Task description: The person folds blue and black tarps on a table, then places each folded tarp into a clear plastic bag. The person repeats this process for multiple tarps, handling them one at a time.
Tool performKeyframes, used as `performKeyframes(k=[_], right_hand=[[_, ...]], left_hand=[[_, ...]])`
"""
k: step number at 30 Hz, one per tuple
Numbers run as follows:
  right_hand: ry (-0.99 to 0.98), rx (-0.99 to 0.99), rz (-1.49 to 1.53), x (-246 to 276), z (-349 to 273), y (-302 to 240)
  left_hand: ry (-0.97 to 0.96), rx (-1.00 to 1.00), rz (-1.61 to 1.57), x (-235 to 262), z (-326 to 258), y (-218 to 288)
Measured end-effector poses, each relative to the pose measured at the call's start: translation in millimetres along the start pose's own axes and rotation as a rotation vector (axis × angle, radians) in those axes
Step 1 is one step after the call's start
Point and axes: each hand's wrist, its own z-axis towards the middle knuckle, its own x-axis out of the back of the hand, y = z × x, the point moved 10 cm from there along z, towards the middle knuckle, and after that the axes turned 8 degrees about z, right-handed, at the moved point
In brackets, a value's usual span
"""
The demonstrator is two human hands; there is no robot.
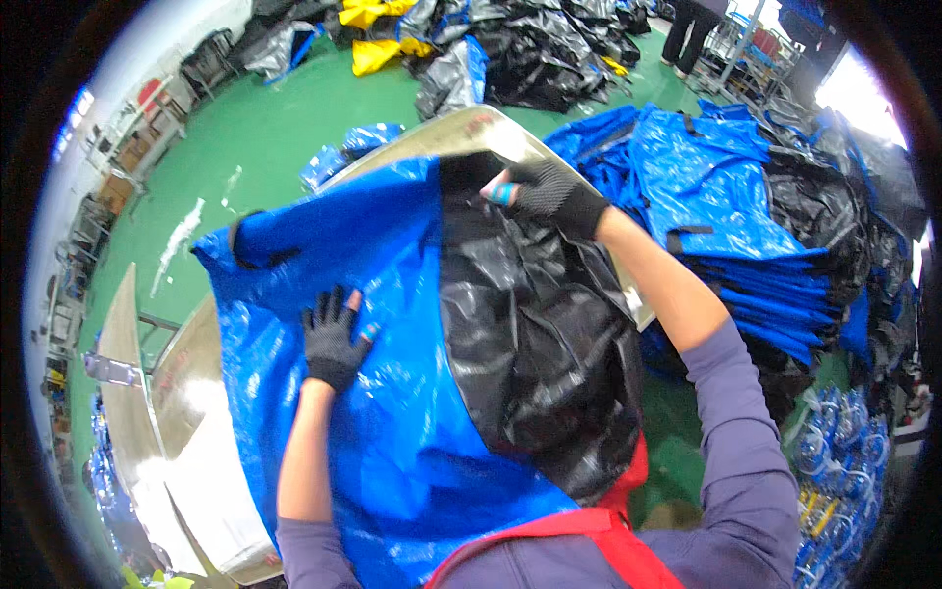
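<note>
Presses the left hand (339, 339), fingers spread and holding nothing, onto one big shiny plastic sheet (392, 422) lying under both hands, smooth blue and crumpled black, with one dark strap (250, 261) beyond the left hand. Curls the right hand (540, 194) at the sheet's far black side, cannot tell whether gripping; shows one blue pile (702, 191) to that hand's right.

A shiny table (451, 133) carries 1 blue-and-black sheet (402, 422); the green floor (285, 128) bears heaped sheeting (540, 74).
</note>
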Motion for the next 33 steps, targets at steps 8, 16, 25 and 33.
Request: performKeyframes(k=[8,16,25,33], right_hand=[[0.078,-0.451,-0.690,12,-162,87],[-0.089,-0.733,-0.846,21,-190,104],[-0.002,-0.702,-0.645,19,-195,159],[0.404,-0.261,-0.456,82,-167,32]], left_hand=[[0.274,-0.296,-0.756,69,-25,144],[0.295,-0.250,-0.232,37,-38,156],[0.268,-0.219,-0.263,37,-45,155],[0.192,-0.100,-0.201,26,-46,119]])
